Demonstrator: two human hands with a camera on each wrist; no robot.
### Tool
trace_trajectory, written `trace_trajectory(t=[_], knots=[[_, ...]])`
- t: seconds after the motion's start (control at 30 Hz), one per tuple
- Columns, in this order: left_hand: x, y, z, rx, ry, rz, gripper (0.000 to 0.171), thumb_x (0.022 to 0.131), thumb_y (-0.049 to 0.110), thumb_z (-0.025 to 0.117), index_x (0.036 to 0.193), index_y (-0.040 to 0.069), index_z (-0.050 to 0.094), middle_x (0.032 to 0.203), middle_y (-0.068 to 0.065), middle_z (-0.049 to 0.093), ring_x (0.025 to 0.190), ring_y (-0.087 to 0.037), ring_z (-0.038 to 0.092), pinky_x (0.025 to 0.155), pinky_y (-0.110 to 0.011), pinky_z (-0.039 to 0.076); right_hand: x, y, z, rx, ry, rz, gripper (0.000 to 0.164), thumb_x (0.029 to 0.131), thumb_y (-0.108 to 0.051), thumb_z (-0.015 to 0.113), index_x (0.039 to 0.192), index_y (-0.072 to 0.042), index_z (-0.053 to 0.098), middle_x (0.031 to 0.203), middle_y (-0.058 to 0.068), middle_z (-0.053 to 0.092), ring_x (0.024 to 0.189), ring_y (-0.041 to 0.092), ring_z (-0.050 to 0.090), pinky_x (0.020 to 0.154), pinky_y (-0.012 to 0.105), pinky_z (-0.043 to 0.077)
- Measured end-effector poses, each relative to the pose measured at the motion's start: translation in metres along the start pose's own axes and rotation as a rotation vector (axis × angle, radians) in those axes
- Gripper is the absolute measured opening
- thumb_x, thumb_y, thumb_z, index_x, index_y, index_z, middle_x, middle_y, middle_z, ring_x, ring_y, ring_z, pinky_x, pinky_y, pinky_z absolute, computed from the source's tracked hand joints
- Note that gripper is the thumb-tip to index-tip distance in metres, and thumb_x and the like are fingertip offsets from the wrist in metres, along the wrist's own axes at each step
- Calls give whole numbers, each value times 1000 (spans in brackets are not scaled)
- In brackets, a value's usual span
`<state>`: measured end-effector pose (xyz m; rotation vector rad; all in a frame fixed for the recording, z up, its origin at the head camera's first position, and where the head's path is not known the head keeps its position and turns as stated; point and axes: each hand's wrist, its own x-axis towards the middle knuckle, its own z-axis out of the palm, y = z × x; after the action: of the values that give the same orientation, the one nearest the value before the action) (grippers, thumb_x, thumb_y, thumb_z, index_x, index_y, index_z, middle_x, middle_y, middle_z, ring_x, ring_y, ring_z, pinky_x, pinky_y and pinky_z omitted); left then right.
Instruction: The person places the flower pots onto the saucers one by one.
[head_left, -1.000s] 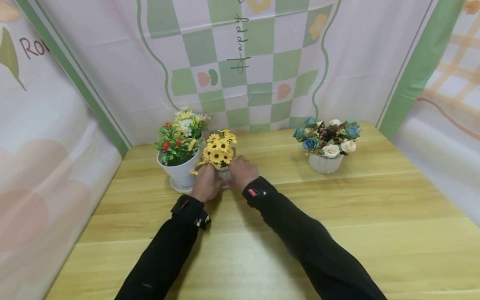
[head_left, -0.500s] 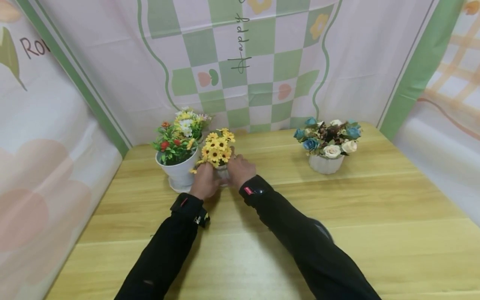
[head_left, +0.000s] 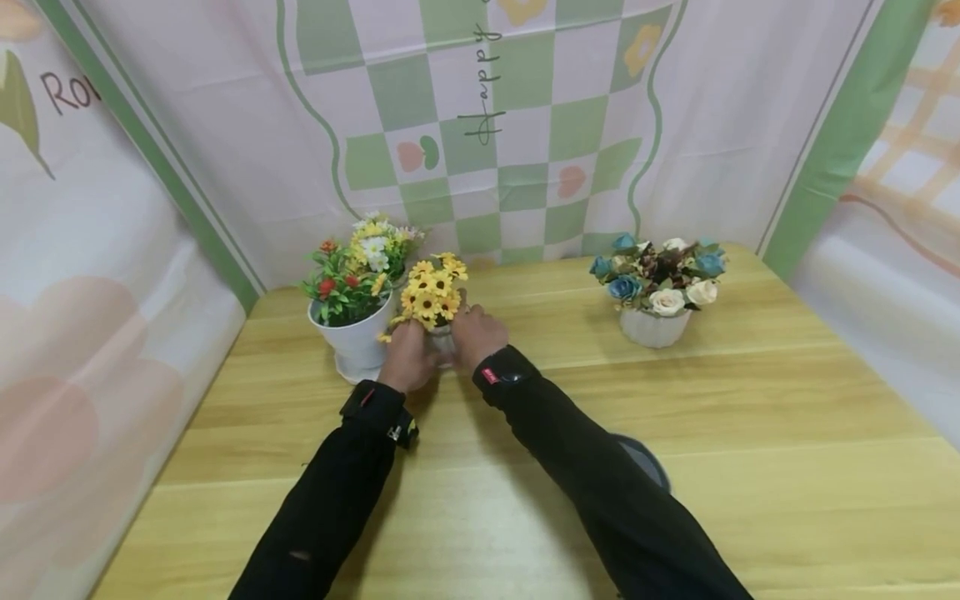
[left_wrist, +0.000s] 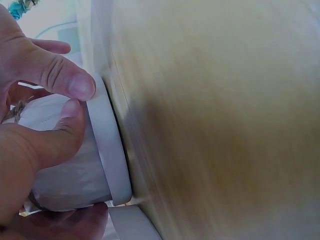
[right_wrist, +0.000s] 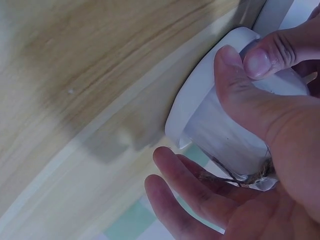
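In the head view, a small pot of yellow daisy-like flowers (head_left: pixel 431 293) stands between my hands. My left hand (head_left: pixel 407 354) grips its left side and my right hand (head_left: pixel 480 335) its right side. The left wrist view shows the whitish flowerpot (left_wrist: pixel 75 175) on a white saucer (left_wrist: pixel 111 145), with both thumbs pressed on its front, close together. Twine (right_wrist: pixel 260 172) is tied round the pot in the right wrist view, where my right fingers reach around its side. Close on the left stands a white pot (head_left: pixel 352 340) of red flowers.
A pot of white and yellow flowers (head_left: pixel 382 248) stands behind the red ones. Far right is a ribbed white pot (head_left: pixel 655 327) with blue and cream roses. A dark grey rounded object (head_left: pixel 647 460) shows beside my right sleeve. Printed cloth (head_left: pixel 525 125) backs the wooden table (head_left: pixel 750 400).
Both hands and the yellow-flower pot have shifted slightly left. The white pot of red flowers has shifted left too. As my right forearm moved left, a dark rounded edge came into view.
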<state>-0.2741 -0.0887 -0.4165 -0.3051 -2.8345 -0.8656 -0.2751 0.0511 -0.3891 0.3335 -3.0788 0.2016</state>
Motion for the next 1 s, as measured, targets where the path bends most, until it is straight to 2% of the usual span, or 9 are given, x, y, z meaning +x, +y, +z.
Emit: trace_trajectory(t=[0.13, 0.2, 0.4, 0.63, 0.7, 0.77, 0.87, 0.97, 1.0], knots=[[0, 1, -2, -27, -12, 5, 70, 87, 16, 88, 144, -7, 53, 145, -29, 60, 138, -44, 56, 121, -50, 45, 1, 1, -1, -15, -5, 3, 117, 83, -67, 79, 162, 5, 32, 130, 22, 67, 101, 32, 75, 81, 42, 66], [-1, 2, -3, -45, -22, 13, 75, 88, 15, 87, 149, -5, 49, 151, -28, 56, 143, -43, 52, 124, -49, 41, 0, 1, -3, -12, -19, 4, 115, 86, -63, 80, 163, 5, 29, 130, 21, 66, 101, 32, 74, 82, 42, 66], [-5, 5, -7, -55, -36, 26, 78, 90, 15, 85, 153, -6, 43, 150, -32, 55, 142, -44, 53, 123, -50, 43, -3, 4, -7, 46, -86, -11, 113, 91, -51, 80, 167, 2, 16, 139, 23, 61, 109, 36, 72, 89, 47, 65], [-13, 3, -5, -140, -72, 45, 96, 90, 15, 84, 163, -5, 26, 158, -33, 46, 146, -45, 49, 124, -53, 41, -3, 15, -9, 131, -132, -52, 135, 86, -47, 87, 167, -4, -12, 150, 26, 56, 118, 38, 70, 93, 50, 63], [-14, -6, 1, -171, -59, 89, 102, 86, 14, 85, 164, -4, 22, 160, -34, 42, 147, -47, 45, 124, -56, 39, -8, 20, -11, 173, -144, -60, 139, 84, -44, 89, 166, -5, -17, 151, 28, 56, 121, 39, 68, 95, 52, 62], [-14, -19, 11, -184, -40, 136, 108, 83, 19, 88, 165, -3, 20, 161, -34, 40, 148, -46, 44, 125, -54, 39, -15, 25, -15, 222, -150, -68, 139, 83, -38, 91, 167, -5, -14, 153, 30, 53, 128, 42, 64, 101, 56, 59], [-27, -14, 10, -188, -70, 115, 115, 80, 19, 89, 166, -3, 16, 163, -36, 34, 152, -47, 39, 128, -55, 34, -30, 37, -19, 263, -167, -75, 129, 83, -31, 91, 169, -5, -1, 156, 32, 49, 139, 46, 55, 109, 64, 52], [-48, 7, -2, -203, -149, 39, 119, 83, 17, 88, 168, -2, 5, 171, -32, 22, 160, -42, 27, 132, -54, 24, -44, 51, -23, 237, -192, -80, 114, 87, -35, 87, 168, -5, 13, 160, 33, 42, 145, 49, 48, 113, 70, 45], [-56, 19, -8, -203, -172, 17, 119, 84, 13, 86, 168, -1, 2, 173, -30, 17, 161, -43, 23, 132, -56, 21, -49, 57, -24, 218, -198, -83, 111, 88, -38, 85, 168, -4, 16, 160, 33, 42, 145, 50, 47, 113, 71, 44]])
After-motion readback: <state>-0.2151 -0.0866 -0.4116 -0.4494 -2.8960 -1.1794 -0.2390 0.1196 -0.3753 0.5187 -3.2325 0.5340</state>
